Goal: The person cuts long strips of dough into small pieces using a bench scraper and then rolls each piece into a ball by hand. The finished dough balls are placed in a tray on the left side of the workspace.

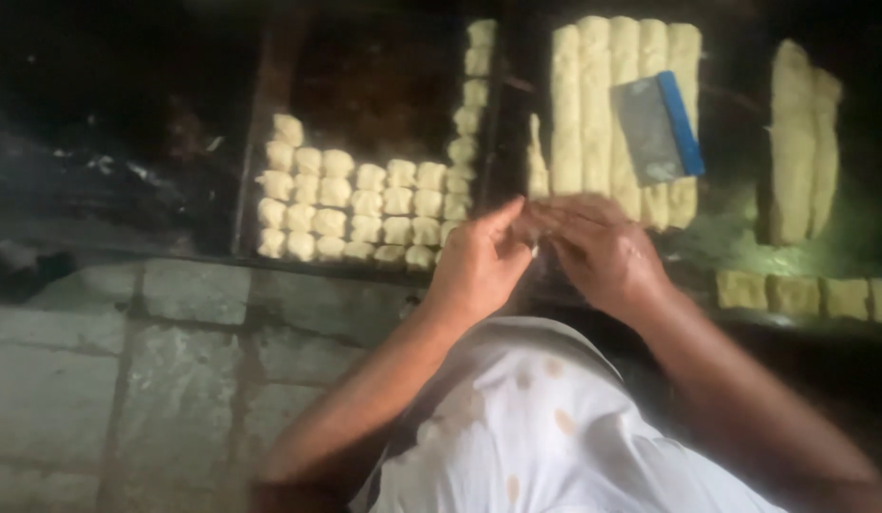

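We pinch a small dough piece (534, 249) between both hands (546, 249); next, place it at ten o'clock among the cut pieces (365, 204).

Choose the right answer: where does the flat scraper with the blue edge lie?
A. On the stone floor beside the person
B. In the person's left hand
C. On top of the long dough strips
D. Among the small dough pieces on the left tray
C: the scraper rests on the long dough strips, beyond both hands, while the small dough pieces lie apart on the left.
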